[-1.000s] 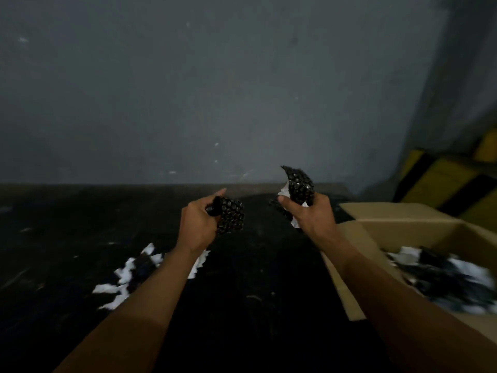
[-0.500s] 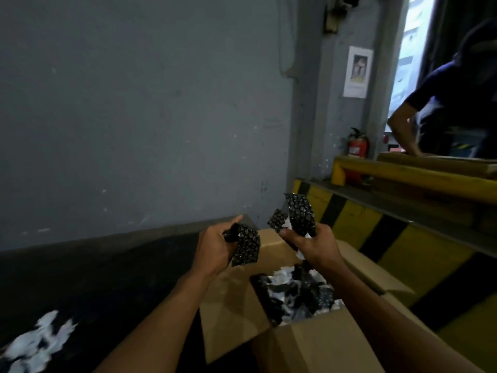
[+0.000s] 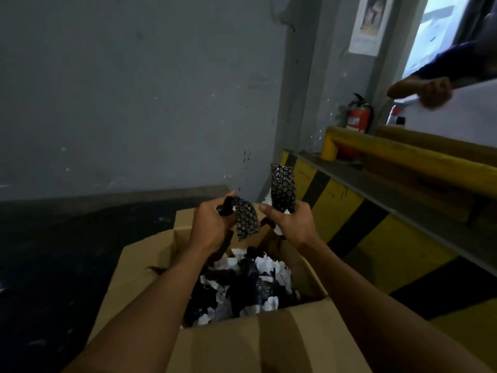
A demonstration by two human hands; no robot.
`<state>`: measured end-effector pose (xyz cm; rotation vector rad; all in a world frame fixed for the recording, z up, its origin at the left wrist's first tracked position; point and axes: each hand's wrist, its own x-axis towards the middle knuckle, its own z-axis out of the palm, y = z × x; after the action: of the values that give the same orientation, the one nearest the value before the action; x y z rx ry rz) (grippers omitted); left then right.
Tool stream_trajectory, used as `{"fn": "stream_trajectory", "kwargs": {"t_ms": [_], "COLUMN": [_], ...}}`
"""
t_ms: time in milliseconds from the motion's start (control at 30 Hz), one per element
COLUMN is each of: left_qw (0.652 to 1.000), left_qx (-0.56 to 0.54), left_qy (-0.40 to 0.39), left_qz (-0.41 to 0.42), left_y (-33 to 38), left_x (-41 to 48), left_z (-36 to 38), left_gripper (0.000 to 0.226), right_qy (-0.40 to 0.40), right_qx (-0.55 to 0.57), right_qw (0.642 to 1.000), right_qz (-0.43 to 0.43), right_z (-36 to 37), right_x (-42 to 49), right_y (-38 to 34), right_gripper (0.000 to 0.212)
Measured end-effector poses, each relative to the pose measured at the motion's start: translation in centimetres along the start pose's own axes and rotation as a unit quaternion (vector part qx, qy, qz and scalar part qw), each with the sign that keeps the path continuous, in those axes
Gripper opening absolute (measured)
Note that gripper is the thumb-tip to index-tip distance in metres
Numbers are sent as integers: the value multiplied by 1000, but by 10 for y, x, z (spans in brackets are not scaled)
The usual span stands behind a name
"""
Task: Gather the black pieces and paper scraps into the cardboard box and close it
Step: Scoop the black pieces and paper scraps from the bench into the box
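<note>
Grey wall [image 3: 134, 90]: fills the upper left of the frame, plain and scuffed.

Yellow-and-black striped kerb [image 3: 376, 238]: runs down the right side, a yellow rail [image 3: 403, 154] above it, a red fire extinguisher [image 3: 359, 117] behind that in the upper right.

Cardboard box [image 3: 242, 343]: lower centre, brown, flaps open. It holds a loose heap of black pieces mixed with white paper scraps [image 3: 269, 265], torn and crumpled.

My left hand [image 3: 212, 227]: centre of frame, above the box's far side, fingers closed around a black piece [image 3: 246, 220], bubble-textured and glossy, which hangs down and is slightly bent.

My right hand [image 3: 293, 224]: just beside the left, also above the box, gripping a second black strip [image 3: 282, 188] of the same bubbled texture, standing upright, with a bit of white paper [image 3: 266, 201] showing against it.

Another person's hand [image 3: 435, 91]: upper right edge, on a white surface.
</note>
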<state>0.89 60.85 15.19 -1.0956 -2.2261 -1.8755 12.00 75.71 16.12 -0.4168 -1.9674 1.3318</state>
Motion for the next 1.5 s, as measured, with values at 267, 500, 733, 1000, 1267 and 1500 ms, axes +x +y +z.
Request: {"fn": "stream_trajectory", "kwargs": {"t_ms": [267,500,733,1000,1267,1500], "left_qw": [993,983,963,932,917,937], "left_qx": [90,136,216,275,301,297], "left_qy": [28,-13,-58,-111,-130,-98], "left_qz": [-67,-121,-147,-207,-225,-152], "left_y": [-51,-120,-173,-194,-185,-169], "left_x": [15,27,36,35,40,36], "left_z": [8,19,25,34,29,14], "left_gripper": [34,39,42,56,31,35], "right_qy": [-22,-53,-127,-187,-209,-156], "right_qx": [13,-37,-176,-318,-275,-265], "right_qw": [999,995,970,921,933,950], "right_qz": [43,81,108,127,101,47], "right_z": [33,61,71,73,75,70], "right_x": [29,48,58,70,70,69], "right_y": [59,132,177,198,193,166], "right_gripper": [27,18,35,48,41,14]}}
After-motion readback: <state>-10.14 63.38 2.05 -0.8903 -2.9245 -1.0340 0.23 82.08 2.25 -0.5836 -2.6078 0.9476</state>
